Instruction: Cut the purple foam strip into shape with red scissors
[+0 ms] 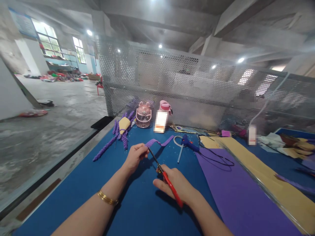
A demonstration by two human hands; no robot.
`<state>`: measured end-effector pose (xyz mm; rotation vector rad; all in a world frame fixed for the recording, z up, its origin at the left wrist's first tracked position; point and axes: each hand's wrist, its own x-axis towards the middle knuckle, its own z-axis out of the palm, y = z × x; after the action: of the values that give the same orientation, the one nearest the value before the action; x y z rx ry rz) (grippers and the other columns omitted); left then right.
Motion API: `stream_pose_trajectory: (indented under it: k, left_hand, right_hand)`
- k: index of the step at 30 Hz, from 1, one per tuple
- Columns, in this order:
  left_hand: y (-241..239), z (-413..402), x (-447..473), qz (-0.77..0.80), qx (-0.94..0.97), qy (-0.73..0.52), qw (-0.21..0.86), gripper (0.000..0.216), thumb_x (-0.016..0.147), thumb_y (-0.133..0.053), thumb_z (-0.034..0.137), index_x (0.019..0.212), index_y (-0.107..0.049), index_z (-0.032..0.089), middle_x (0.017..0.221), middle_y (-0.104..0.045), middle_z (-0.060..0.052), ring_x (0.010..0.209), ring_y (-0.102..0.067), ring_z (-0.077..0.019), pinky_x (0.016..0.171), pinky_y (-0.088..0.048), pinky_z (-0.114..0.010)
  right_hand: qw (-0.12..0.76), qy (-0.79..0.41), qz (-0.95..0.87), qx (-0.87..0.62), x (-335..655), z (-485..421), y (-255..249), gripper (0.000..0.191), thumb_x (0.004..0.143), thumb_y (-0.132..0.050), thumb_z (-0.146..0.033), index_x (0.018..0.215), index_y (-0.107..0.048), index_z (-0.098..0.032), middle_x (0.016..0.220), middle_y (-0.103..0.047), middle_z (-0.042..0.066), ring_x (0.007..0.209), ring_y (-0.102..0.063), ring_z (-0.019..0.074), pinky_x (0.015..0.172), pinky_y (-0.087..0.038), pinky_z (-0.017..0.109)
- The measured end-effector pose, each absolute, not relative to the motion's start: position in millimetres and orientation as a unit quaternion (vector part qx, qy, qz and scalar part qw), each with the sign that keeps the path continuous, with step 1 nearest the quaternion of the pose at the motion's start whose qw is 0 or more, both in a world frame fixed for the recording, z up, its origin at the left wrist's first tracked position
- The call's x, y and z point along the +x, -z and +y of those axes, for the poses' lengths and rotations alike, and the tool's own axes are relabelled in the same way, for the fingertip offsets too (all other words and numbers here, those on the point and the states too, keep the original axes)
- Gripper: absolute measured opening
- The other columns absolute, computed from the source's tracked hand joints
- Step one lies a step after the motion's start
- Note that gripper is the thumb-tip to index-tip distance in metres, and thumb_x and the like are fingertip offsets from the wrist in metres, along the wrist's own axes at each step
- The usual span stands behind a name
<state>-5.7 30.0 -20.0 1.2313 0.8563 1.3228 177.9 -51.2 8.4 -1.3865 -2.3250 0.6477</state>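
A narrow purple strip (162,143) is pinched between the thumb and fingers of my left hand (136,156), its free end curling off to the right. My right hand (176,183) holds scissors with red handles (171,189); their blades point up and left and touch or nearly touch the strip by my left fingertips. Whether the blades are parted I cannot tell. Right of the strip lies a blue hot glue gun (189,143) with its black cord. A large purple sheet (236,183) covers the right side of the blue table (103,183).
Purple braided flower stems with a yellow wrap (124,125) lie at the back left. A pink bear-eared container (143,114) and a pink bottle (165,106) stand by the perforated metal screen (197,88). Yellow sheets (265,167) lie at the right.
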Motion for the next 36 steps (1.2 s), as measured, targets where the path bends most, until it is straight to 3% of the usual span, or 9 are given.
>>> stream_pose_trajectory:
  k: [15,25,36]
  left_hand:
    - [20.0,27.8,-3.0,0.374,0.545,-0.526,0.536,0.023,0.072,-0.057,0.030,0.054,-0.056,0.015,0.045,-0.050,0.002,0.043,-0.038,-0.0081,0.045,-0.025,-0.022]
    - [21.0,27.5,-4.6,0.355,0.549,-0.538,0.531,0.021,0.070,-0.055,0.026,0.051,-0.054,0.016,0.042,-0.048,0.002,0.042,-0.036,-0.0082,0.045,-0.023,-0.023]
    - [23.6,31.0,-6.7,0.338,0.551,-0.520,0.559,0.016,0.069,-0.055,0.022,0.055,-0.056,0.015,0.047,-0.050,0.002,0.044,-0.039,-0.0079,0.046,-0.025,-0.022]
  right_hand:
    - [0.174,-0.207,-0.834,-0.480,178.4,-49.7,-4.2,0.031,0.085,-0.051,-0.044,0.101,-0.052,-0.019,0.063,-0.057,-0.001,0.058,-0.052,0.0150,0.055,-0.032,0.022]
    - [0.136,-0.100,-0.843,-0.510,169.4,-56.0,1.0,0.038,0.084,-0.051,-0.048,0.104,-0.051,-0.016,0.065,-0.062,0.003,0.059,-0.058,0.0202,0.051,-0.026,0.024]
    - [0.155,-0.064,-0.849,-0.501,175.8,-49.4,6.1,0.027,0.086,-0.050,-0.043,0.097,-0.050,-0.019,0.067,-0.063,0.001,0.059,-0.059,0.0175,0.051,-0.024,0.023]
